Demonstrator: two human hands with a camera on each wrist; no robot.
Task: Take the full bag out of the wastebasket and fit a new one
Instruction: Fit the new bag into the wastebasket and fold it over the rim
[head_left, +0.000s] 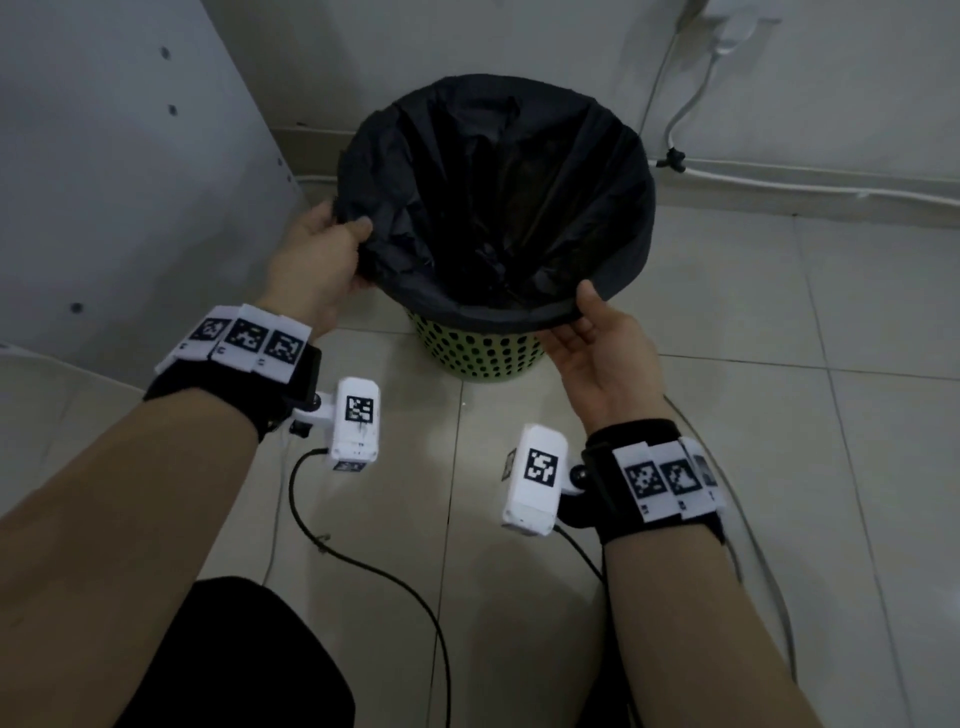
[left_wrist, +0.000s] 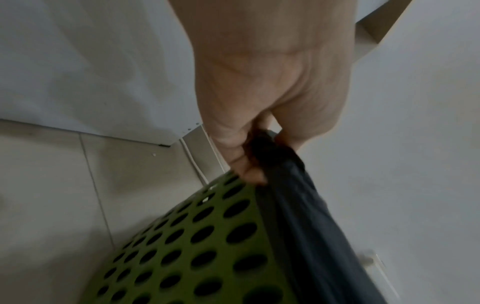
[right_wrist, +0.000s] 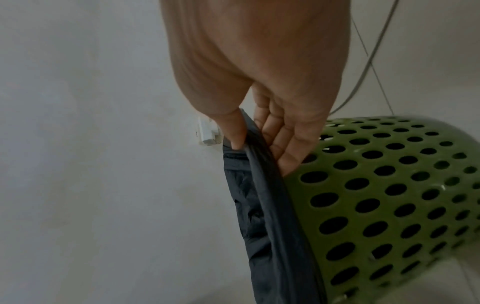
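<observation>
A green perforated wastebasket (head_left: 475, 356) stands on the tiled floor, lined with a black bag (head_left: 498, 208) whose edge is folded over the rim. My left hand (head_left: 348, 234) pinches a bunched part of the bag's edge at the left rim; in the left wrist view the left hand (left_wrist: 255, 148) holds the bag (left_wrist: 298, 205) above the basket (left_wrist: 207, 246). My right hand (head_left: 574, 317) pinches the near right rim. In the right wrist view the right hand (right_wrist: 255, 142) has its thumb on the bag (right_wrist: 272, 216) and its fingers under the fold, against the basket (right_wrist: 389, 195).
A white cabinet panel (head_left: 130, 182) stands close on the left. The wall (head_left: 831, 104) runs just behind the basket, with white cables (head_left: 691, 104) and a plug (right_wrist: 207, 135). Black cables (head_left: 363, 561) trail over the floor tiles near my knee (head_left: 234, 665).
</observation>
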